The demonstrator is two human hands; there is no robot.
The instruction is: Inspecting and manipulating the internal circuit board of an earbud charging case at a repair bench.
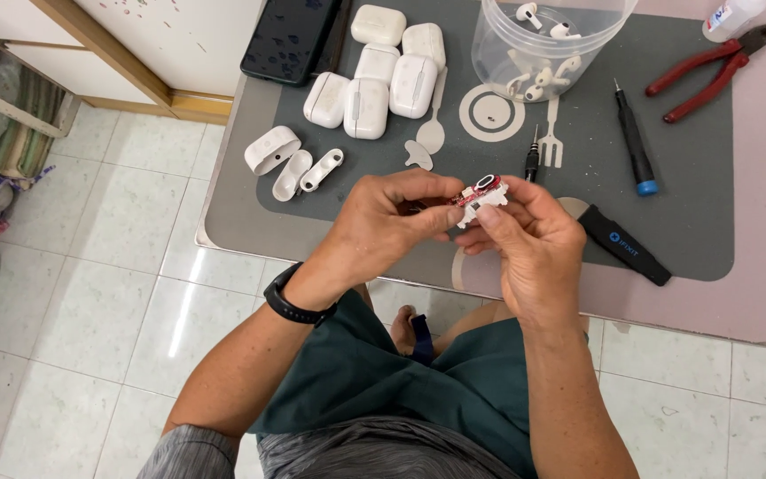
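Both hands meet over the near edge of a small table [755, 302]. My left hand [383, 226] and my right hand [529, 244] pinch a small red circuit board with white plastic parts [479, 193] between their fingertips. A black band sits on my left wrist [294, 302]. Just beyond the hands lie an opened white earbud case shell [271, 149] and two loose white case pieces [308, 171].
Several closed white earbud cases [383, 71] are grouped at the back on a grey mat [684, 177]. A clear tub of earbuds [538, 44], a dark phone [290, 40], red pliers [711, 71], a blue-tipped screwdriver [634, 142], a black tool [622, 244] and a small driver [532, 160] lie around.
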